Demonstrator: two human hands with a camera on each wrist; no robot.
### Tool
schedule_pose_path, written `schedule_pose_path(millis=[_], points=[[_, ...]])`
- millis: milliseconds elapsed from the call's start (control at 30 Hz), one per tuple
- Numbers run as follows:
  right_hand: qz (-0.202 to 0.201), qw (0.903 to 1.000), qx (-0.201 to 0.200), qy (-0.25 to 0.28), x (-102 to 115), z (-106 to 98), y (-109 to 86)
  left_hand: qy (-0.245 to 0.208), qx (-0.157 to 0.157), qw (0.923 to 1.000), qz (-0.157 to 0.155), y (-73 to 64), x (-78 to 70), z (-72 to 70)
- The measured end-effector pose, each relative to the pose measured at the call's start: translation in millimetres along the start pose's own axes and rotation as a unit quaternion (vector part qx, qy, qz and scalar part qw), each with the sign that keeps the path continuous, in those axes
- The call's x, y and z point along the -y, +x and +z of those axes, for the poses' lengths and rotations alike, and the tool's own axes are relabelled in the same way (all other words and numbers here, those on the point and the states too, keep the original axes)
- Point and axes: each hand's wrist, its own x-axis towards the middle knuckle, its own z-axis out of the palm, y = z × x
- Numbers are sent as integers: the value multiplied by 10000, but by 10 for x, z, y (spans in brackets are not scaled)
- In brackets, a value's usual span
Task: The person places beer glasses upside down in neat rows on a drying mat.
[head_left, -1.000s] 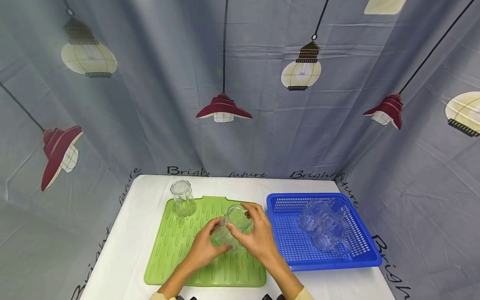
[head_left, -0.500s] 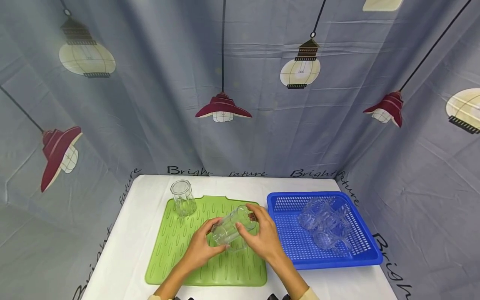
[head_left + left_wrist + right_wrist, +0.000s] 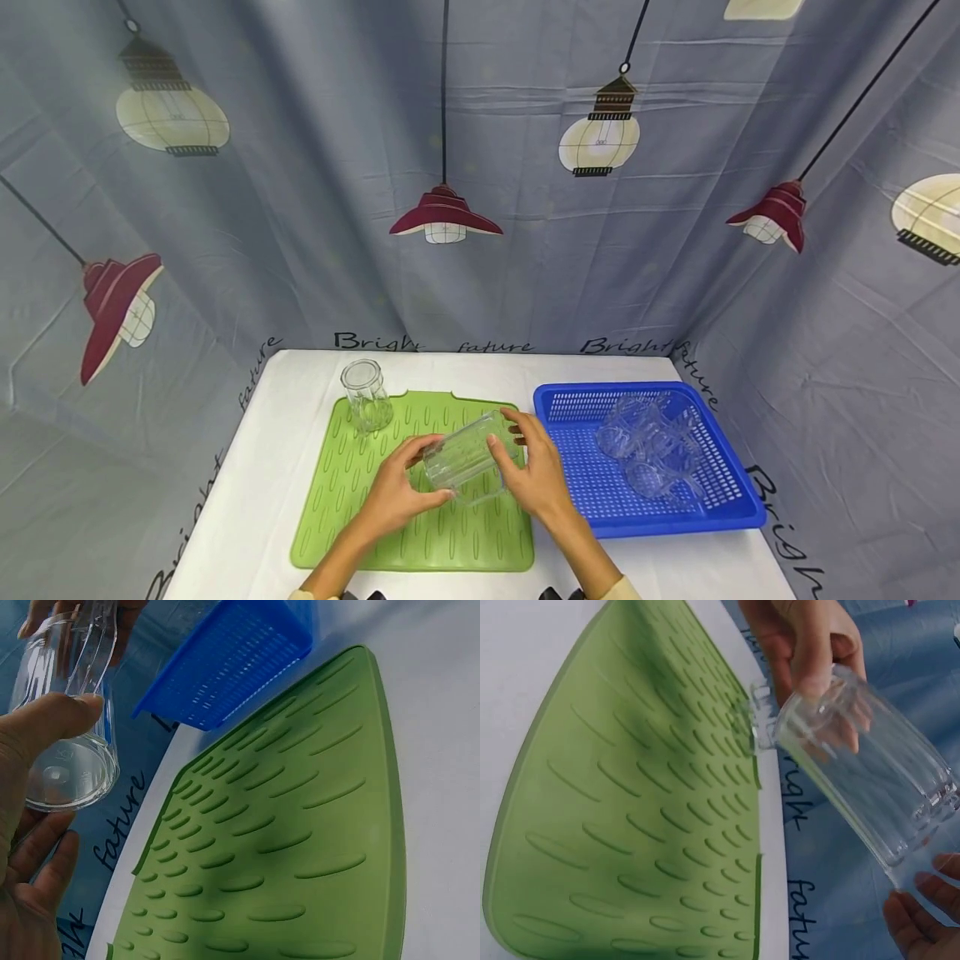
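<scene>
A clear glass mug [image 3: 468, 454] is held tilted on its side above the green mat [image 3: 337, 517], its far end raised to the right. My left hand [image 3: 397, 483] grips the lower end, thumb and fingers around the base, as the left wrist view shows with the round bottom and the handle [image 3: 94, 649]. Around the other end curl the fingers of my right hand [image 3: 536, 471]; in the right wrist view its fingertips [image 3: 930, 892] lie close to that end. Another clear glass [image 3: 366, 396] stands at the mat's back left corner.
To the right of the mat sits a blue plastic basket [image 3: 585, 533] with several clear glass mugs [image 3: 652, 454] clustered in its right part. A white cloth [image 3: 232, 500] covers the table. Behind and beside it hangs a grey-blue curtain [image 3: 337, 275] printed with lamps.
The mug has turned from facing toward me to lying more sideways. My right hand has shifted right with its end, while my left hand has edged slightly left.
</scene>
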Motion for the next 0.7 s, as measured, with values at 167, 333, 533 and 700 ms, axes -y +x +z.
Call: schedule_pose_path(millis=[167,333,533,700], points=[[-102,9987,-224,-437,-38,-33,4,-362,-169,9991,135,1,-14,-108],[-314,9961,-456,-683,-36,-60,5,-424,-389,9978,314,24,-53,-177],[-371,9954,-532,-700,-27,-70,6,-287,-436,9982,308,31,-63,-181],[-386,9948,-569,-752,-51,-59,3,-285,-456,9982,250,25,-51,-164]])
